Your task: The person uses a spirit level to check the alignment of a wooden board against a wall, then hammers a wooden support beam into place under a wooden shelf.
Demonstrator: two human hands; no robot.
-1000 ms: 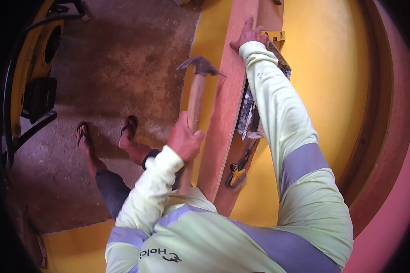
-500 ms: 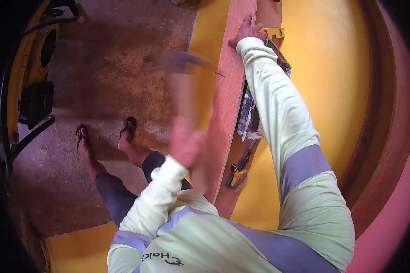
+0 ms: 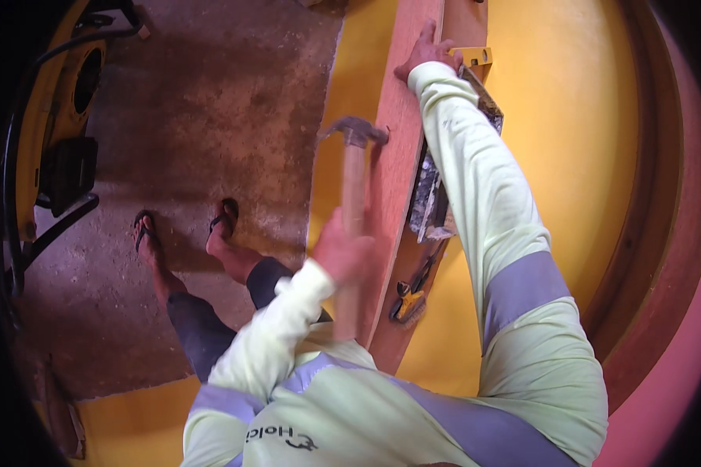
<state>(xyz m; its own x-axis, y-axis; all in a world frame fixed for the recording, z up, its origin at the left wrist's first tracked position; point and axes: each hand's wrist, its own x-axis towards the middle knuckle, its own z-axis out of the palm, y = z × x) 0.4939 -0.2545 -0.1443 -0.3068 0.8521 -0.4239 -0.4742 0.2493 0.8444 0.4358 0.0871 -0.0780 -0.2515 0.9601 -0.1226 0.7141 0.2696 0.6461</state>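
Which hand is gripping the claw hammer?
The left hand: it is closed around the claw hammer, while the right hand rests on the reddish wooden board.

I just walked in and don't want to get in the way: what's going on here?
A person is hammering. The left hand grips the wooden handle of a claw hammer, its head close against the left side of a long reddish board; blur hides whether it touches. The right hand rests on the board farther up, fingers spread. A yellow tool lies just right of that hand, and a yellow-and-black tool lies lower down.
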